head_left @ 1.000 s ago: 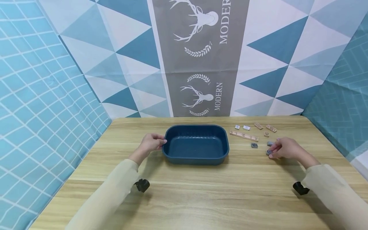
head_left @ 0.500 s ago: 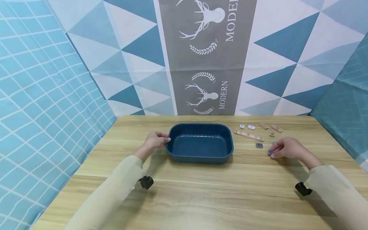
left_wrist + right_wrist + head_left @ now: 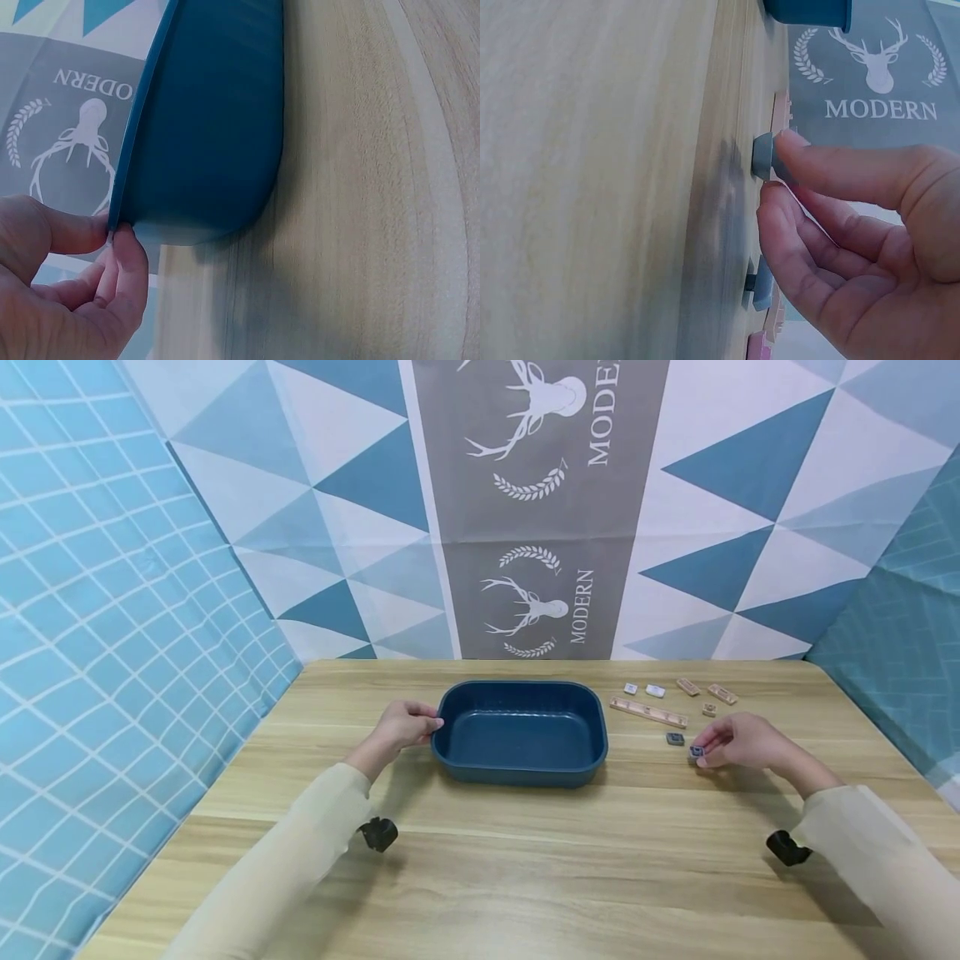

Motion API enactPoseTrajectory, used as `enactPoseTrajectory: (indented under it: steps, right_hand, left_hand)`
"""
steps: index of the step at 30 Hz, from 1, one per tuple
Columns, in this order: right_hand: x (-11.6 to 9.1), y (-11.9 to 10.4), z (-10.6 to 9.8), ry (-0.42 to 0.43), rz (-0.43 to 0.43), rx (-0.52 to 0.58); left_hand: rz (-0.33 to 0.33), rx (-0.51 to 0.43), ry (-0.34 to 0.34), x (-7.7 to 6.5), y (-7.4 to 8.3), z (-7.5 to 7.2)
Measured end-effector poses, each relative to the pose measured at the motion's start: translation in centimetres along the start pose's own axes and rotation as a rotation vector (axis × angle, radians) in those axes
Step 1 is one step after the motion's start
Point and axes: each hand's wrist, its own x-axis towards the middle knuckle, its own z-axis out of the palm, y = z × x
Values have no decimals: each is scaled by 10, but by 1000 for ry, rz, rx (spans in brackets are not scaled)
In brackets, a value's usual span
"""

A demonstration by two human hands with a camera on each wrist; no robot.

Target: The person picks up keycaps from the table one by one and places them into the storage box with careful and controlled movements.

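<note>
Head: the right grip [image 3: 742, 742] is pinching a small grey block [image 3: 697, 751], probably light, stiff, best held by its sides. Left wrist: the left grip [image 3: 79, 277] is pinching a smooth blue tub [image 3: 206, 112] by its rim. Right wrist: a second grey block [image 3: 763, 286] is lying near the right grip

The right hand [image 3: 742, 742] is farther left than before, and the small grey block [image 3: 697, 752] it pinches is closer to a second grey block [image 3: 675, 739] on its left. A third grey block [image 3: 763, 285], visible just beyond the pinched one in the earliest head view, is now hidden there behind the hand.
</note>
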Motion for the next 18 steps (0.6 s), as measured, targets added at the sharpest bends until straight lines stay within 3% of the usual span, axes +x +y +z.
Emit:
enactPoseTrajectory:
  steps: [18]
  right_hand:
    - [-5, -9, 3, 27, -43, 42]
  left_hand:
    - [-8, -26, -30, 3, -1, -1]
